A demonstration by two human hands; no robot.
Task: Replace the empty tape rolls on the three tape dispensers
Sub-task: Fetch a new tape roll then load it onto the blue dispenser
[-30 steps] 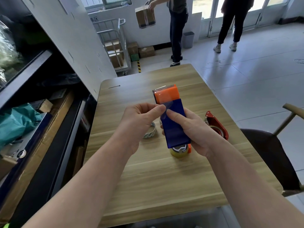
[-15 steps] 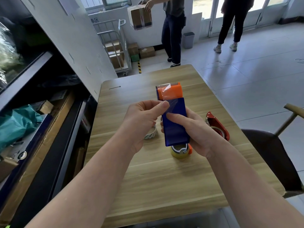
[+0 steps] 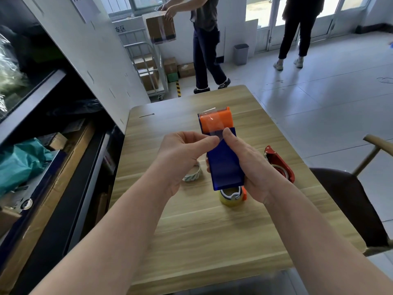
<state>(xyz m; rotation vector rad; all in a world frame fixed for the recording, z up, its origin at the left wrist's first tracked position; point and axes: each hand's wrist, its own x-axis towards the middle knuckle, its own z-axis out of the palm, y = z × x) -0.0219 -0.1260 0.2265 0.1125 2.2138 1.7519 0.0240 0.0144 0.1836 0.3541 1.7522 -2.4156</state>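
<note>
I hold a blue and orange tape dispenser [image 3: 223, 165] above the wooden table [image 3: 191, 241]. My right hand [image 3: 253, 167] grips its blue body from the right, with the thumb pressing on the clear tape near the orange head [image 3: 215, 121]. My left hand [image 3: 182, 154] pinches the tape strip at the body's upper left edge. A yellowish tape roll [image 3: 230, 196] sits in the dispenser's near end. A red tape dispenser [image 3: 280, 163] lies on the table to the right. A thin empty roll [image 3: 192, 173] with green marks lies under my left hand.
Dark shelving [image 3: 42, 145] with boxes and a teal bag runs along the table's left side. A dark chair [image 3: 350, 199] stands at the right. Beyond the table, one person [image 3: 204, 43] carries a cardboard box and another [image 3: 297, 28] stands near the doors. A metal cart [image 3: 146, 67] holds boxes.
My right thumb slid up the blue body toward the orange head, smoothing the tape. The person at the back walked left with the box.
</note>
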